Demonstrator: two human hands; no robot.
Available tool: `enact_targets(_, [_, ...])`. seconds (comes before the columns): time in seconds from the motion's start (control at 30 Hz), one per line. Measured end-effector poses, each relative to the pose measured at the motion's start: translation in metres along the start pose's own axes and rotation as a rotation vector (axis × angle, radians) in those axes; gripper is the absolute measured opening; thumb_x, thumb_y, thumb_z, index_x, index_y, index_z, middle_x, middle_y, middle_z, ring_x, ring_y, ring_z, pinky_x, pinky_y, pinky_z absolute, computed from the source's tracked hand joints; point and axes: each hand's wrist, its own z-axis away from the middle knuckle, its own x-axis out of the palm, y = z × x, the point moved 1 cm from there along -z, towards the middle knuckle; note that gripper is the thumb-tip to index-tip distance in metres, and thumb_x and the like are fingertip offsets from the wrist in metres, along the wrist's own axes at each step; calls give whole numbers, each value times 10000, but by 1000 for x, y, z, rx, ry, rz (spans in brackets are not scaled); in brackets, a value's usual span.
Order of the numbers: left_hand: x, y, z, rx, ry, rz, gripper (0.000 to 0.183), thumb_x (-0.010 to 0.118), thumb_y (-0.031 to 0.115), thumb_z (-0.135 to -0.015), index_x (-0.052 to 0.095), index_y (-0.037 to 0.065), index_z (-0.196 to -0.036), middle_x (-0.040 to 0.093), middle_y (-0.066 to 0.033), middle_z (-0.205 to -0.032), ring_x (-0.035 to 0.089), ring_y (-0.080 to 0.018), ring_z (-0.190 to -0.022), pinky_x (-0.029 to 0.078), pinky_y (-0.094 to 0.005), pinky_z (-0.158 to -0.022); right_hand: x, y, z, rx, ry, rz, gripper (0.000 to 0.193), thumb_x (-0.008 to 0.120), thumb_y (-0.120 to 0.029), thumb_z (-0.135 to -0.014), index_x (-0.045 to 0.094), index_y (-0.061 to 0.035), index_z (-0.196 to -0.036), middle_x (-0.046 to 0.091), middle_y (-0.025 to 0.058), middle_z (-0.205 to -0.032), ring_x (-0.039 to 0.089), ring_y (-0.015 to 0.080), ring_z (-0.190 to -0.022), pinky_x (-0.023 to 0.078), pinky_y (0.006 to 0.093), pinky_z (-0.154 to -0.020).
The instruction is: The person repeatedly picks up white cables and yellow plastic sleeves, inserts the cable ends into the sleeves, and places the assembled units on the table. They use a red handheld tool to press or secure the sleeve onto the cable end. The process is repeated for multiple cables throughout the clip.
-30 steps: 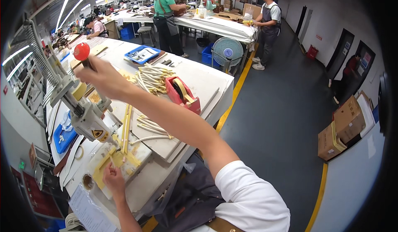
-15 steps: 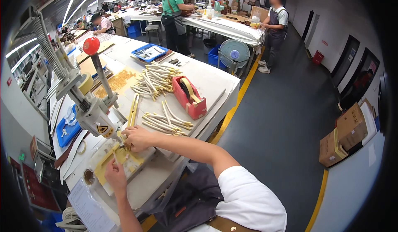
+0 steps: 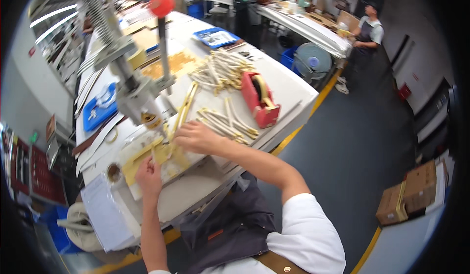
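Note:
My left hand [image 3: 149, 177] is closed in a pinch at the near side of a yellow-topped work plate [image 3: 133, 168]. A thin cream strip [image 3: 153, 154] rises from its fingertips. My right hand [image 3: 197, 138] hovers with curled fingers just right of the press head. What it holds, if anything, is hidden and blurred. Between and above the hands stands a grey bench press [image 3: 139, 102] with a red-knobbed lever [image 3: 161, 5]. Its lower tip comes down close to the plate. Beyond my right hand lies a long yellowish strip [image 3: 186, 106].
Cream rolled strips with yellow ends lie in a large pile [image 3: 223, 68] and a smaller bunch [image 3: 227, 123]. A red tape dispenser [image 3: 259, 100] stands beside them. Blue trays [image 3: 215, 37] and a paper sheet [image 3: 105, 210] rest on the table. Two people work at a farther table.
The whole view has swung, so the table sits farther right and higher. My right hand has drawn slightly away from the press tip. My left hand keeps its pinch near the plate.

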Motion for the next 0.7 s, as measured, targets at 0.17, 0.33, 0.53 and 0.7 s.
enact_targets(0.17, [-2, 0, 1, -37, 38, 101, 256, 727, 24, -855, 719, -32, -1104, 589, -33, -708, 510, -86, -590, 435, -258, -548, -82, 1, 28, 212, 373, 58, 210, 758, 68, -739, 665, -59, -878, 713, 98, -976, 718, 259, -785, 582, 335, -673])
enact_targets(0.33, [-1, 6, 2, -49, 27, 100, 272, 727, 22, -860, 712, -34, -1126, 602, -38, -724, 524, -84, -588, 444, -249, -555, -122, 14, 70, 487, 436, 372, 213, 749, 64, -740, 644, -69, -869, 658, 89, -924, 677, 284, -762, 554, 375, -643])
enact_targets(0.53, [1, -10, 2, -162, 18, 388, 262, 721, 20, -894, 701, -32, -1150, 616, -13, -764, 563, -73, -575, 453, -227, -515, -109, 19, 104, 806, 68, 410, 95, 703, -51, -782, 658, -64, -865, 653, 119, -975, 658, 326, -858, 567, 436, -755])
enact_targets(0.7, [-42, 55, 30, -302, -118, 403, 245, 723, -22, -886, 698, -29, -1130, 618, -24, -795, 594, -87, -567, 465, -230, -464, -120, -22, 58, 562, 169, 76, 298, 762, -118, -807, 698, -65, -1094, 682, 127, -1069, 675, 323, -941, 570, 400, -826])
